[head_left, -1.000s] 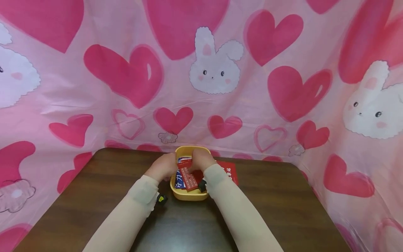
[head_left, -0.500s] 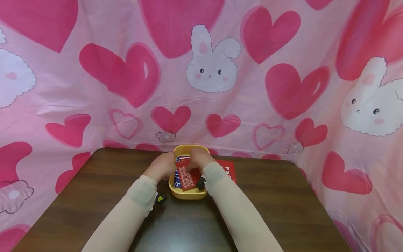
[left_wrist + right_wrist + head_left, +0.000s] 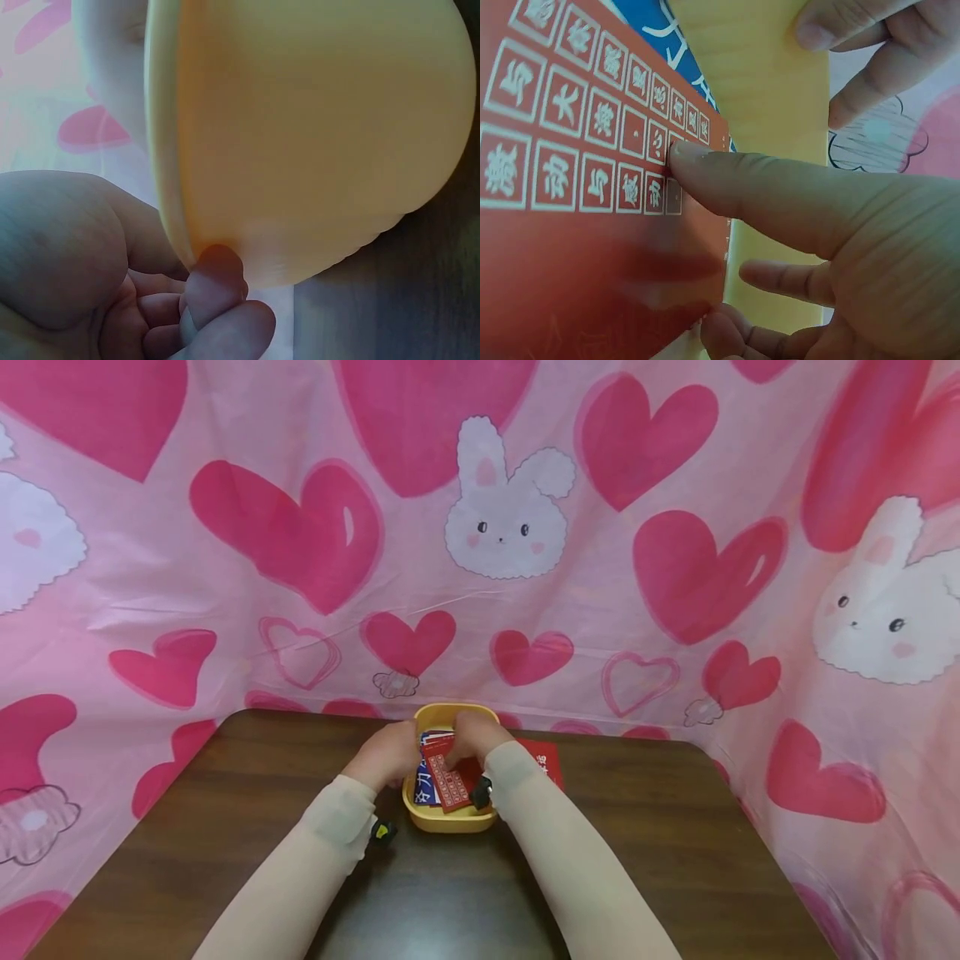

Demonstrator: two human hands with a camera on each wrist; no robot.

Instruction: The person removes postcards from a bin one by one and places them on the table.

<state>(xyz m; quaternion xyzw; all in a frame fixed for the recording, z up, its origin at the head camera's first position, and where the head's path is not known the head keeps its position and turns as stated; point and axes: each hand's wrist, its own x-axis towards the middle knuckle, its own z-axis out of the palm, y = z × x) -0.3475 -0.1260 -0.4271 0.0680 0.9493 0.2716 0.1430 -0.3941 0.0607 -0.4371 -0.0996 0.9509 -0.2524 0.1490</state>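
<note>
A yellow plastic container [image 3: 450, 827] stands near the table's far edge. My left hand [image 3: 386, 756] pinches its left rim between thumb and fingers; in the left wrist view the fingertips [image 3: 214, 281] press on the outer wall. My right hand [image 3: 477, 739] reaches inside and pinches a red card [image 3: 570, 247] printed with boxed white characters, thumb on the printed face. Beneath that card, a blue card [image 3: 424, 787] with white characters shows at the left of the container. More card edges lie behind it, partly covered.
To the right of the container a red sheet [image 3: 546, 758] with white characters is partly hidden by my right wrist. The brown wooden table [image 3: 637, 827] runs back to a pink cloth [image 3: 510, 610] with hearts and rabbits.
The red card has shifted slightly inside the container, with my right hand still on it. My left hand keeps its place at the rim. The head view has moved a little.
</note>
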